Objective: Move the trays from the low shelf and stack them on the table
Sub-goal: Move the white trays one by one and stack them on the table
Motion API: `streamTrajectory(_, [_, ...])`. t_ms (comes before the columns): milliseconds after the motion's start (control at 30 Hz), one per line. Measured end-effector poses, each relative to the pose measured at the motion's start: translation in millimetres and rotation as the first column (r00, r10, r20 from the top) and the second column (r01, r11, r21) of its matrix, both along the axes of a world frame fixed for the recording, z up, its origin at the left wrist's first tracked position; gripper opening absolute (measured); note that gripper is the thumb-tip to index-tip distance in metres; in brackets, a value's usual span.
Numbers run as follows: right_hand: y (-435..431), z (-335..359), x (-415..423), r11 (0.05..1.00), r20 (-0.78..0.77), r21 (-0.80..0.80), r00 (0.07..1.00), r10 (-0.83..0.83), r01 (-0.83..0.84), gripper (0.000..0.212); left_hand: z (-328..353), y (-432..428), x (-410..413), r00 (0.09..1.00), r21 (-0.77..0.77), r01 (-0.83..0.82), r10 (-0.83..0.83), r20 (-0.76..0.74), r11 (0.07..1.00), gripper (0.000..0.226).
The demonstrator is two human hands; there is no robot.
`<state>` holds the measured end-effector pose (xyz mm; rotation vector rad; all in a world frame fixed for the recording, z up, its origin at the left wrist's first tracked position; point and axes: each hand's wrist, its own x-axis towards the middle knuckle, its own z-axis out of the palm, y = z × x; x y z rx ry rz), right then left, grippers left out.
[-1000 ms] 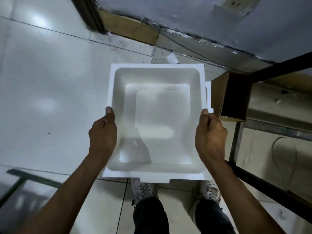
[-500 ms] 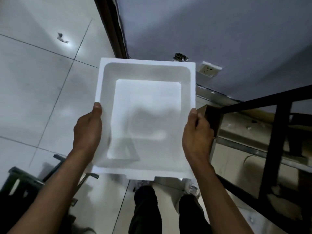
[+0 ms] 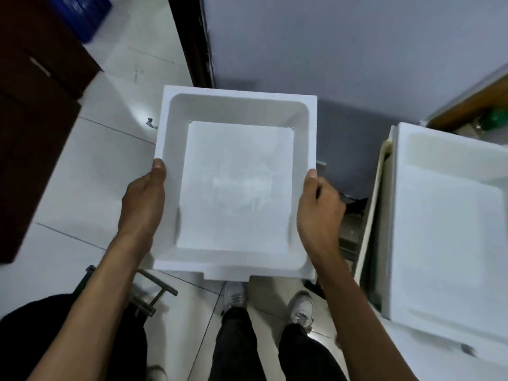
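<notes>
I hold a white foam tray [image 3: 236, 114] level in front of me, well above the tiled floor. My left hand [image 3: 143, 202] grips its left rim with the thumb on top. My right hand [image 3: 319, 207] grips the right rim the same way. The tray is square, deep and has nothing in it. At the right edge lies another white foam tray [image 3: 445, 229], open side up, on a raised surface; what carries it is mostly hidden.
A dark wooden cabinet [image 3: 35, 119] stands at the left. A dark door frame [image 3: 192, 39] and a grey wall [image 3: 343, 50] lie ahead. A black seat with a metal bracket [image 3: 148, 295] sits low at the left, by my feet.
The tray has come up from low near the shelf frame, still in both hands. My view has turned and risen; the second tray at the right has come into sight.
</notes>
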<state>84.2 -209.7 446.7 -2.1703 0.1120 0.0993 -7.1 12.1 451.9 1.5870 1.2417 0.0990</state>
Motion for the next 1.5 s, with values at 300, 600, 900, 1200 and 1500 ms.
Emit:
streamTrajectory(300, [-62.0, 111.3, 26.0, 1.0, 0.091, 0.008, 0.996, 0.002, -0.003, 0.055, 107.3, -37.7, 29.7, 0.981, -0.07, 0.109, -0.096, 0.168, 0.992, 0.033])
streamTrajectory(600, [-164.0, 176.2, 36.5, 0.994, 0.151, 0.035, 0.983, -0.103, 0.099, 0.049, 164.7, -132.0, 60.8, 0.936, -0.037, 0.227, -0.208, 0.285, 0.973, 0.033])
streamTrajectory(900, [-265.2, 183.0, 43.2, 0.986, 0.165, 0.011, 0.973, -0.164, 0.165, 0.049, 162.2, -229.7, 91.7, 0.927, -0.057, 0.272, -0.246, 0.283, 0.961, 0.03])
streamTrajectory(1200, [-335.3, 155.9, 48.4, 0.982, 0.103, -0.009, 0.977, -0.189, 0.191, 0.049, 132.5, -293.6, 106.1, 0.934, -0.083, 0.3, -0.275, 0.229, 0.95, 0.06])
streamTrajectory(1500, [-348.0, 123.1, 36.4, 0.978, -0.01, -0.004, 0.978, -0.209, 0.209, 0.045, 101.6, -309.4, 91.2, 0.94, -0.109, 0.317, -0.297, 0.166, 0.942, 0.066])
